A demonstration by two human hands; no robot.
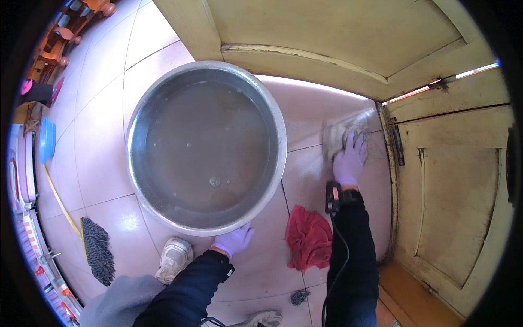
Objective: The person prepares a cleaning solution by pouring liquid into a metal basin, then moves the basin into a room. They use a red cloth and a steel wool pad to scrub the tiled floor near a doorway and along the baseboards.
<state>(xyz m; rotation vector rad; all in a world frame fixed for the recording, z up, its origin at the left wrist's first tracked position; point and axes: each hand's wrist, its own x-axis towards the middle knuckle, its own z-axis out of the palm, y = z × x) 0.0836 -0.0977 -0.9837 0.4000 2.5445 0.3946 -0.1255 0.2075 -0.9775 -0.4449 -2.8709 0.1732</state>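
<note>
A large metal basin (137,180) of murky grey-brown water stands on the tiled floor before me. My left hand (235,240), in a thin lilac glove, is at the basin's near rim, its fingers apart and partly hidden by the rim; I see no grip on it. My right hand (350,161), gloved alike, reaches down to a wet, smeared patch (333,137) of floor near the door. Something dark lies at its fingertips, too blurred to name. A crumpled red cloth (309,239) lies left of my right forearm. Nearer me is a steel wool scrubber (300,297).
Grimy yellowish panelled doors (457,204) bound the right and far sides. A grey mop (98,251) and a blue plastic basin (47,140) are at the left. Another person's leg (39,93) shows near wooden furniture (61,45). My shoe (175,259) is beside the metal basin.
</note>
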